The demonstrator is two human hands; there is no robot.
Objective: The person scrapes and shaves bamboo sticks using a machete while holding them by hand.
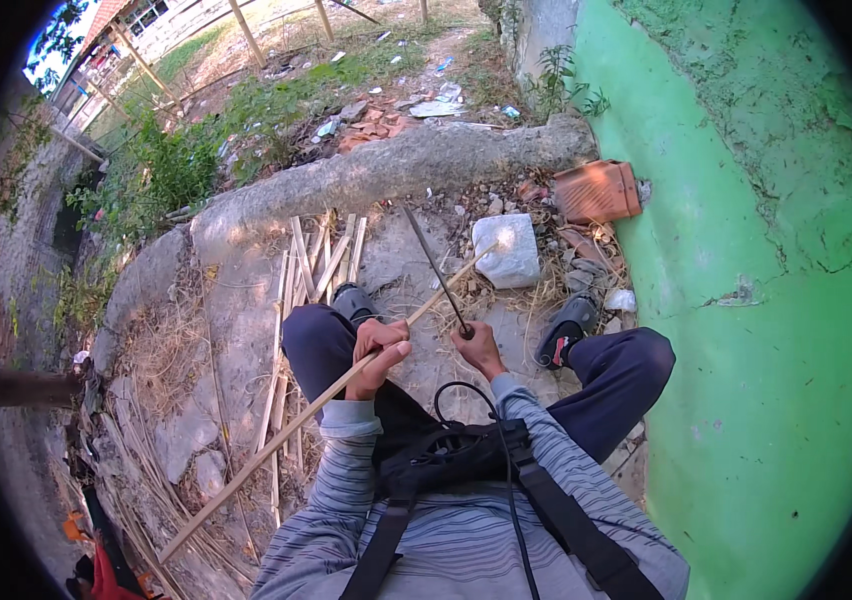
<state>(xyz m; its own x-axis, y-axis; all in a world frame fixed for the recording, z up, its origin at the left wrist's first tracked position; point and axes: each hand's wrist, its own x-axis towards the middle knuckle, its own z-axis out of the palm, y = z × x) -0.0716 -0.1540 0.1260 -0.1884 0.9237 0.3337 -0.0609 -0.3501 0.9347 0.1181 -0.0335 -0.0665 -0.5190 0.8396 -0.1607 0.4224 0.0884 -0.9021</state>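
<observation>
My left hand (380, 358) is closed around a long, pale bamboo strip (271, 447). The strip slants from the lower left up to the right, and its far end overlaps a white stone block (508, 255); I cannot tell whether they touch. In my right hand (481, 350) is the handle of a knife with a long, narrow dark blade (426, 243). The blade points away and to the left, crossing the strip in view just beyond my hands. Whether blade and strip touch is unclear.
Several split strips (281, 370) lie by my left foot. A green wall (746, 400) rises on the right, with an orange roof tile (596, 192) at its base. A low rough concrete ridge (386, 170) runs across ahead. Dry stalks (161, 490) lie at lower left.
</observation>
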